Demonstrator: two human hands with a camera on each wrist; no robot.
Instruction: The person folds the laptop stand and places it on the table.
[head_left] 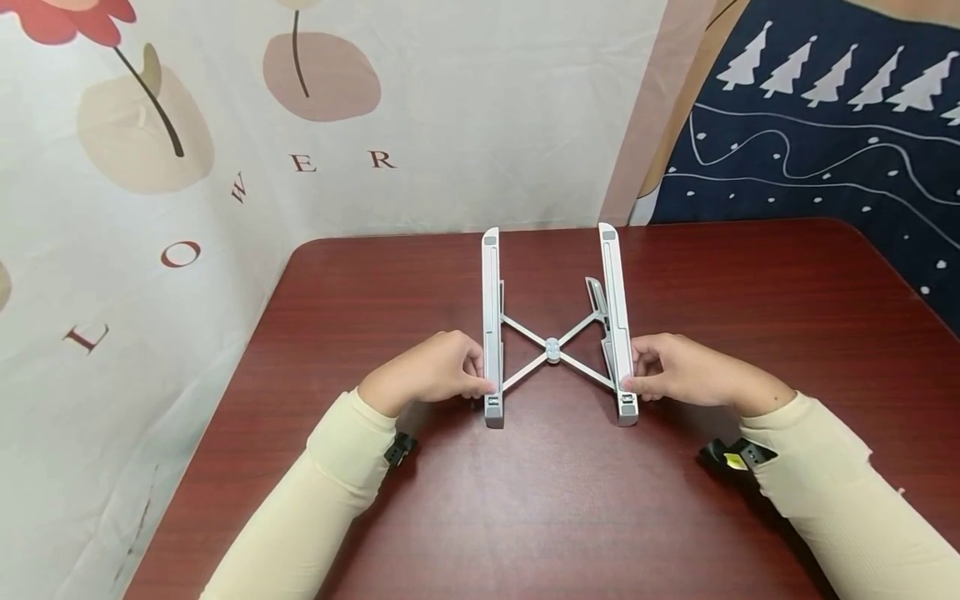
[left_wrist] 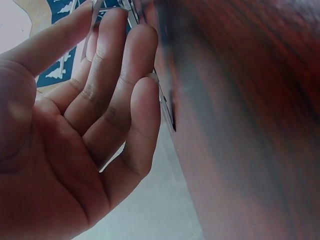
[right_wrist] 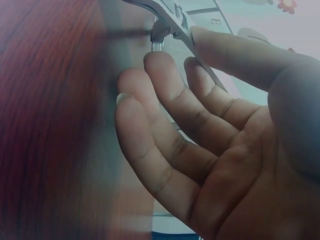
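A silver folding laptop stand (head_left: 491, 333) stands spread on the table, its two long side bars joined by crossed struts at a round hub (head_left: 552, 350). At the near end of the left bar, my left hand (head_left: 431, 367) pinches it, thumb on top and fingers along the outer side. My right hand (head_left: 686, 372) grips the near end of the right bar the same way. In the right wrist view, the thumb presses the stand's bar (right_wrist: 172, 20) while the other fingers curl below it. The left wrist view shows only a sliver of the stand past the fingertips.
The reddish-brown wooden table (head_left: 555, 517) extends around the stand. A pale curtain (head_left: 465, 108) with flowers and letters hangs behind and at the left. At the back right is a dark blue cloth (head_left: 810, 158) with white trees. Dark straps (head_left: 401, 450) sit at both wrists.
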